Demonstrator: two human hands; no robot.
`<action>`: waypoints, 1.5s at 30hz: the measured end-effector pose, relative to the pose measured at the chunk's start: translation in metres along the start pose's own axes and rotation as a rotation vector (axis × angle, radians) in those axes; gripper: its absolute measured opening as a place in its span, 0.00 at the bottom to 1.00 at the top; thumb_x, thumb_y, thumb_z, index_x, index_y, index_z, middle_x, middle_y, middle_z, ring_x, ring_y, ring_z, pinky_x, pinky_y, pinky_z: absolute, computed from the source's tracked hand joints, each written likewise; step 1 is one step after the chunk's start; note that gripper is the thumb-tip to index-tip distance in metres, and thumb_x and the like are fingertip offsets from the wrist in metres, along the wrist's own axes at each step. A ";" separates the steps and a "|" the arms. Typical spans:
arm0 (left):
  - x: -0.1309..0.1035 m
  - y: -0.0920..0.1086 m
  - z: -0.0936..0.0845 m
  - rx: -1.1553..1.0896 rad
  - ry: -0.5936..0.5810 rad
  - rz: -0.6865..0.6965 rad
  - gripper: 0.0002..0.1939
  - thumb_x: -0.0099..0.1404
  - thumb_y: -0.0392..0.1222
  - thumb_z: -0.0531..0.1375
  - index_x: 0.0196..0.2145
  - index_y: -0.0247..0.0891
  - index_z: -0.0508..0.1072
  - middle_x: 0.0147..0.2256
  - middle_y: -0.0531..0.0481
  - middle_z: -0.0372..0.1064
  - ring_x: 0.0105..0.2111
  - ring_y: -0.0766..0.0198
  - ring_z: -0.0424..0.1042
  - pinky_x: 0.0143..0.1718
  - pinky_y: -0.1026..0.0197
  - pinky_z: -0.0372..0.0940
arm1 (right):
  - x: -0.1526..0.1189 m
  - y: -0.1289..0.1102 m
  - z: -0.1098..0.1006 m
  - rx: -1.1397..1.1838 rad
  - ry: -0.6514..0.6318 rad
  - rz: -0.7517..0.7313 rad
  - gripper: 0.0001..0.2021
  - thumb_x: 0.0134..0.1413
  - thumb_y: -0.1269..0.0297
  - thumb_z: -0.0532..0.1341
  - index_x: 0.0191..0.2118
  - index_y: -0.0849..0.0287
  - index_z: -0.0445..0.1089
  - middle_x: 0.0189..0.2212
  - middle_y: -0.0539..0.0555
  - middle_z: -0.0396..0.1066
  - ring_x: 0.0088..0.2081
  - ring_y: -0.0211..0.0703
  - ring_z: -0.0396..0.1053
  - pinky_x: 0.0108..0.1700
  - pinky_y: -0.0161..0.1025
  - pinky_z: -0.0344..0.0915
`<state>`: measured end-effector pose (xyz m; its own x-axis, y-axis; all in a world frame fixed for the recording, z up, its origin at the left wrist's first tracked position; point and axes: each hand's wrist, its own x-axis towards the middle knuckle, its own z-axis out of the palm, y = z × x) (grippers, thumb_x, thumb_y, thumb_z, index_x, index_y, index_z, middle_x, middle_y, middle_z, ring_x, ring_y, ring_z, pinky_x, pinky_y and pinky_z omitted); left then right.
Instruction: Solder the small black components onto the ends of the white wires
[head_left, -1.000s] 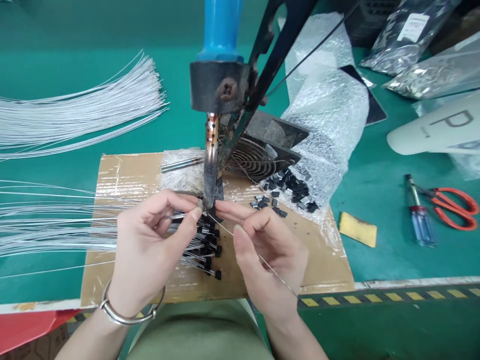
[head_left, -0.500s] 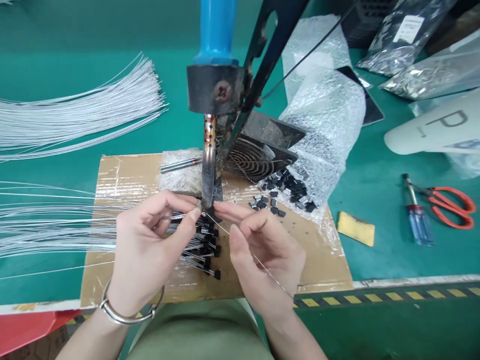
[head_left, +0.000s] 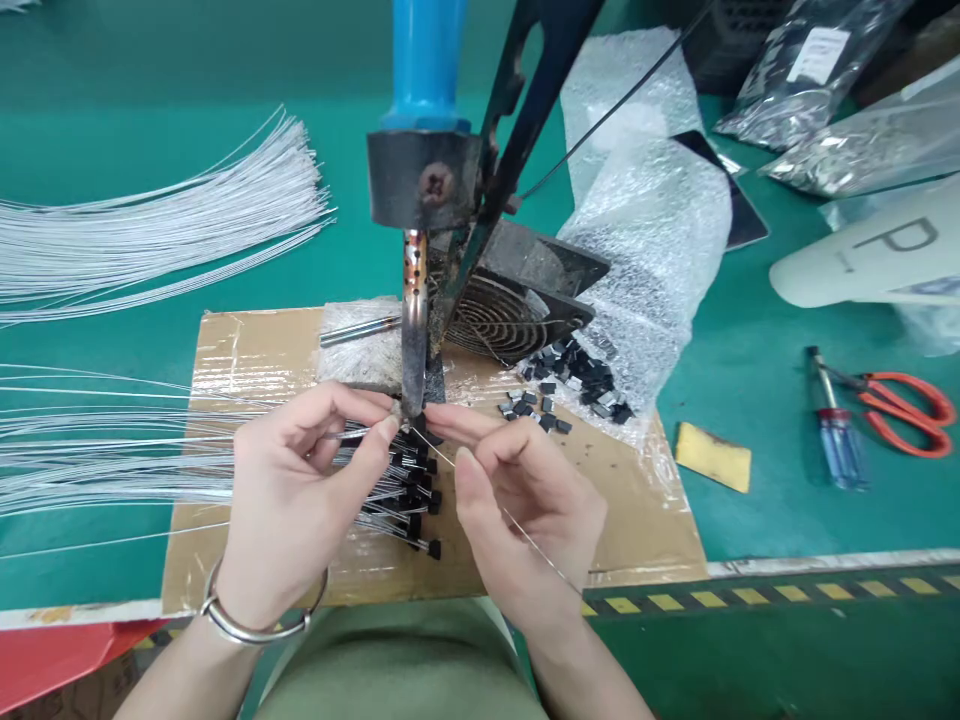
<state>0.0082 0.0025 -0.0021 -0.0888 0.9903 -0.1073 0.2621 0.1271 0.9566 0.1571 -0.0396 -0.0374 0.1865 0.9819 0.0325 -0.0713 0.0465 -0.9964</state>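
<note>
Silvery wire [head_left: 435,448] slants through the right hand [head_left: 529,515] toward the soldering iron [head_left: 415,350].

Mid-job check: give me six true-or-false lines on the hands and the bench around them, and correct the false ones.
1. The left hand has its fingertips beside the soldering iron's tip. True.
2. The soldering iron's handle is red. False: it is blue.
3. The right hand holds a thin strand. True.
4. The bracelet is on the right wrist. False: it is on the left.
5. Loose black pieces lie near the fan. True.
6. The screwdriver lies on the yellow pad. False: they lie apart.
</note>
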 end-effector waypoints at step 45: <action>-0.003 -0.001 -0.002 0.015 -0.013 0.016 0.05 0.61 0.33 0.70 0.30 0.41 0.81 0.34 0.55 0.83 0.31 0.71 0.77 0.31 0.73 0.68 | -0.003 0.000 0.001 -0.049 0.027 -0.058 0.09 0.65 0.74 0.65 0.35 0.53 0.69 0.51 0.54 0.84 0.52 0.44 0.83 0.58 0.42 0.76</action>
<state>0.0060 -0.0002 -0.0017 -0.0717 0.9929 -0.0954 0.2781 0.1118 0.9540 0.1552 -0.0421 -0.0374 0.2150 0.9726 0.0887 -0.0115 0.0933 -0.9956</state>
